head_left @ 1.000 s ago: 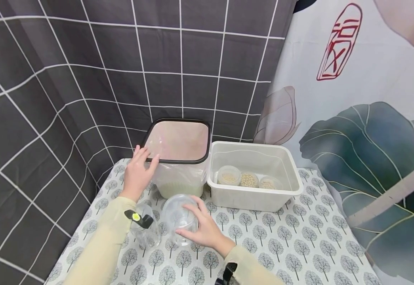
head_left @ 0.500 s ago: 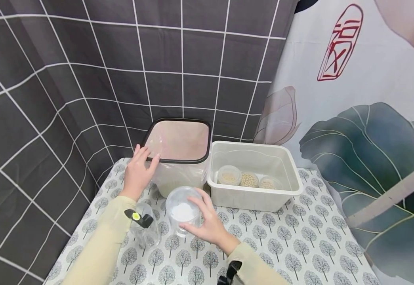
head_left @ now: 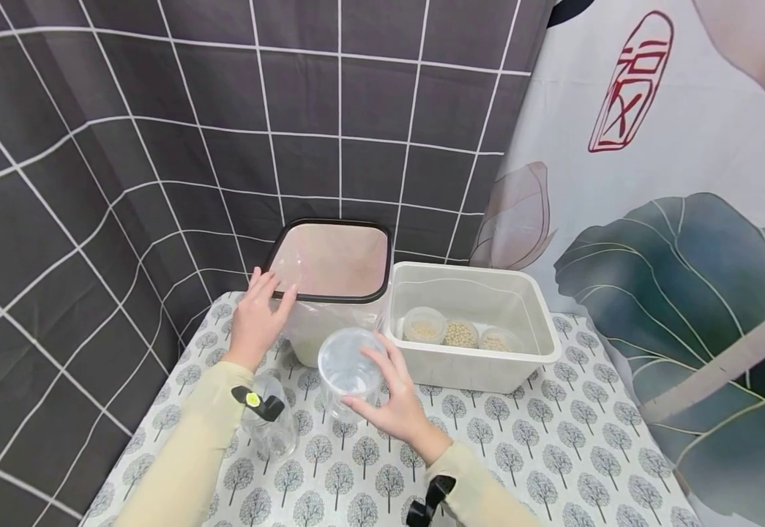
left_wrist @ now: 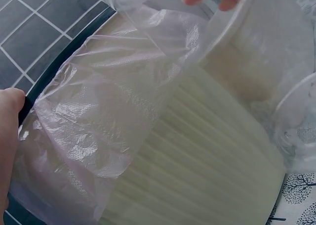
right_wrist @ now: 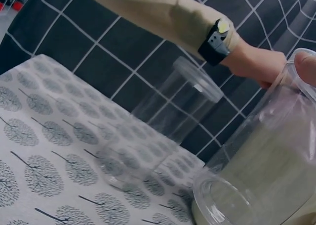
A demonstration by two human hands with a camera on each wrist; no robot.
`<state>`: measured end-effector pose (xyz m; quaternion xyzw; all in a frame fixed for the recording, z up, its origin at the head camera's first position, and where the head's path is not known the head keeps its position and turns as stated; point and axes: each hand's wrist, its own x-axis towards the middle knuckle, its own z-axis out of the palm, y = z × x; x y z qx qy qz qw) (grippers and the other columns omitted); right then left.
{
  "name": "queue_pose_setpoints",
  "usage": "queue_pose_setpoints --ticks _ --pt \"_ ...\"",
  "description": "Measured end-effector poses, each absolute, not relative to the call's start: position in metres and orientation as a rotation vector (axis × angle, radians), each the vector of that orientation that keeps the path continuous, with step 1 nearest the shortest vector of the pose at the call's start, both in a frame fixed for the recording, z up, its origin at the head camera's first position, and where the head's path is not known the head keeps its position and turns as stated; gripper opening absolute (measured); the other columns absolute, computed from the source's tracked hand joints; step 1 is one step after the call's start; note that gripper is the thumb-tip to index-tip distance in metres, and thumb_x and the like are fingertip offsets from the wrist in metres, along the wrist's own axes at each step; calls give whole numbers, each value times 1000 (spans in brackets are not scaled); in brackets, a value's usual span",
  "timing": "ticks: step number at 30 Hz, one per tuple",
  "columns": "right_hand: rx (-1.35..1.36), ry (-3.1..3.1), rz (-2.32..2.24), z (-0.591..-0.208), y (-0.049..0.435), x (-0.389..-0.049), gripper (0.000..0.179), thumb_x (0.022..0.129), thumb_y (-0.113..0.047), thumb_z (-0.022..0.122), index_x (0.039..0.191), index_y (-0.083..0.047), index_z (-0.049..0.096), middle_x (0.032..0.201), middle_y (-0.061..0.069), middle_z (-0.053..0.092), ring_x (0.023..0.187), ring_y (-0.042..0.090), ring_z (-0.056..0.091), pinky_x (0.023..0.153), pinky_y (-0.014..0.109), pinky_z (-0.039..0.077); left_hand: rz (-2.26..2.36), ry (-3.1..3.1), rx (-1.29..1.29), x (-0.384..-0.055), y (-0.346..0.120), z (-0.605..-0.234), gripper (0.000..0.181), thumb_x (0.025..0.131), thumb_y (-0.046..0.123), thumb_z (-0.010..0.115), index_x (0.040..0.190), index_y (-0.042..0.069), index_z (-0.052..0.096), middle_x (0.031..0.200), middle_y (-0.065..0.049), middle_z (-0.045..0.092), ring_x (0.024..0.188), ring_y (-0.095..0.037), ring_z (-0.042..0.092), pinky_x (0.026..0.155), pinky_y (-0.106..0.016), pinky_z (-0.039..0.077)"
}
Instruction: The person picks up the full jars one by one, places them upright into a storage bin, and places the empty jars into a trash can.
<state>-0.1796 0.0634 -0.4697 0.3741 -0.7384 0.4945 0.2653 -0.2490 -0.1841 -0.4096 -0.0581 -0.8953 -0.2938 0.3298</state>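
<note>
Currently, a clear plastic jar [head_left: 345, 380] is gripped by the curled fingers of the right hand [head_left: 397, 402], just in front of a pale green, bag-lined bin with a black rim [head_left: 304, 344]. That rim is touched by the left hand [head_left: 253, 329], its fingers extended. A second clear plastic jar [head_left: 273, 433] is seen before the bin's left side; a white rectangular tub [head_left: 464, 371] is placed to the bin's right.

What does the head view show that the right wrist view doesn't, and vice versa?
Only the head view: the white tub, three small containers inside it, and the red emblem on the pale backdrop.
Only the right wrist view: blurred red patches in the upper left corner.
Both: left hand at the bag-lined bin, right hand holding a clear jar, another clear jar, and the tree-print tablecloth.
</note>
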Motion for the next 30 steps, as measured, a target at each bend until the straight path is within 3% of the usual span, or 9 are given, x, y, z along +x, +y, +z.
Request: queue_pose_setpoints --ticks 10,30 --pt "1041 -1911 1305 -444 69 -185 71 74 -39 76 127 -1 49 136 28 34 123 39 40 89 46 47 -771 -2359 -143 -250 -184 -409 49 92 41 54 112 -3 63 128 -16 55 133 -28 34 106 -45 31" --pt "1103 -1720 1210 -391 77 -189 69 78 -41 72 122 7 49 131 38 35 119 46 41 97 51 41 -788 -2359 -153 -248 -185 -409 51 91 41 55 115 -4 61 128 -17 54 132 -31 34 106 -45 31"
